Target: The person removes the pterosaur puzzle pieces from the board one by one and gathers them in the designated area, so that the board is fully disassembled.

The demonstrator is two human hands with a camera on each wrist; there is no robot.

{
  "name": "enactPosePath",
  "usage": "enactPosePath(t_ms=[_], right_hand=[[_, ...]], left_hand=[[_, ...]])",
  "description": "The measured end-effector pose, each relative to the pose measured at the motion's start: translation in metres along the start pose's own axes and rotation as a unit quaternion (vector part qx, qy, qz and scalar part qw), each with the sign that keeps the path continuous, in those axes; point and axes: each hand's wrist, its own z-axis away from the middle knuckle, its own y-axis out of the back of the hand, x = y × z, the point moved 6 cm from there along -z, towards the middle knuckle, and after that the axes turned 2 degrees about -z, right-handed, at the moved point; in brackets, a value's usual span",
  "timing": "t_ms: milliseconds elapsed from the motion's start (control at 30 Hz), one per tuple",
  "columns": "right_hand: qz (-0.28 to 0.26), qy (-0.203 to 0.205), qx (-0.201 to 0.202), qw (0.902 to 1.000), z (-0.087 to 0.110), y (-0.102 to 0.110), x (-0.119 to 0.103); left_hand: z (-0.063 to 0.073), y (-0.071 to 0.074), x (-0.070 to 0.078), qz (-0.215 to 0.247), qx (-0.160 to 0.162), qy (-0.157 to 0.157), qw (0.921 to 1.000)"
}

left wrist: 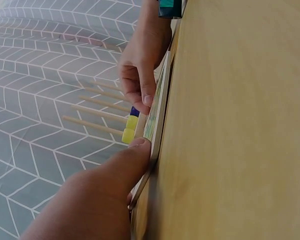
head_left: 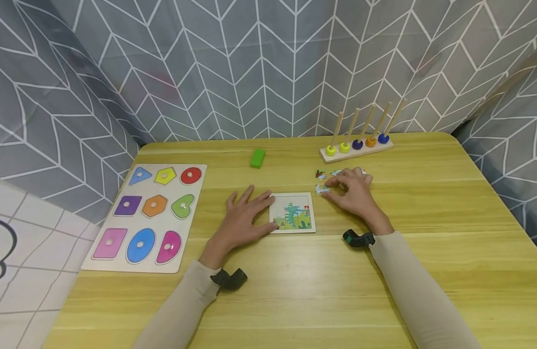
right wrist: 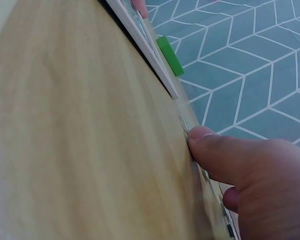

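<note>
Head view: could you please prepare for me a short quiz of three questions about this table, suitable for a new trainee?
1. How many pegs does the wooden bead rack have?
2. True or false: the left hand touches the jigsaw tray.
3. The right hand is nearest to: a) the green block, b) a loose jigsaw piece, c) the shape board.

Key: 1. Five. 2. True. 3. b.

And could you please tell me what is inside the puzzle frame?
Inside the puzzle frame are joined pieces picturing a teal dinosaur; pale backing shows above. Whatever lies beneath those pieces is covered, so unseen.
</note>
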Motion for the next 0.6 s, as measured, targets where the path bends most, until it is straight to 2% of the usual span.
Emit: enactPosePath(t_ms=[600], right_hand=[[-0.002,0.001,0.014,0.9999,-0.0003,-0.0008,0.0026]], left_hand=[[-0.0002,-0.0004,-0.0002,-0.001,-0.002,0.001,1.0]])
